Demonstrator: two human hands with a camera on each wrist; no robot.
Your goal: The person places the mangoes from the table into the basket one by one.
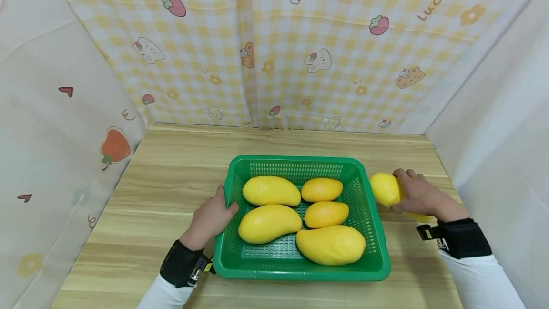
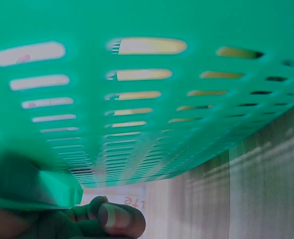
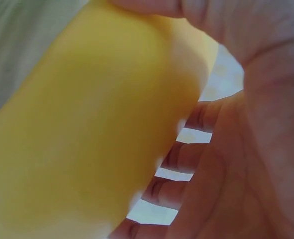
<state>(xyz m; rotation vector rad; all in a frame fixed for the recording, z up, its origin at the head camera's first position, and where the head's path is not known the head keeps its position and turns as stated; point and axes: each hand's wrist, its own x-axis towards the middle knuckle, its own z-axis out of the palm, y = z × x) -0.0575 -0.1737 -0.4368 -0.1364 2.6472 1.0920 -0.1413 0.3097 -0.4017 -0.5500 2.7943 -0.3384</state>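
Note:
A green plastic basket (image 1: pixel 300 275) holds several yellow mangoes, among them a large mango (image 1: pixel 330 245) at the front right and a smaller orange-yellow mango (image 1: pixel 321 190) at the back. My left hand (image 1: pixel 212 217) grips the basket's left rim, thumb over the inside; its fingertips show under the rim in the left wrist view. Just outside the right wall, my right hand (image 1: pixel 420 195) holds a yellow mango (image 1: pixel 384 189), thumb on one side and fingers on the other. Yellow also shows below that hand; I cannot tell whether it is the same mango.
The basket stands on a wood-grain table (image 1: pixel 163 180). A yellow checked cloth (image 1: pixel 279 27) hangs behind it, and pale cloth walls (image 1: pixel 493 108) close in both sides. The right hand is near the right wall.

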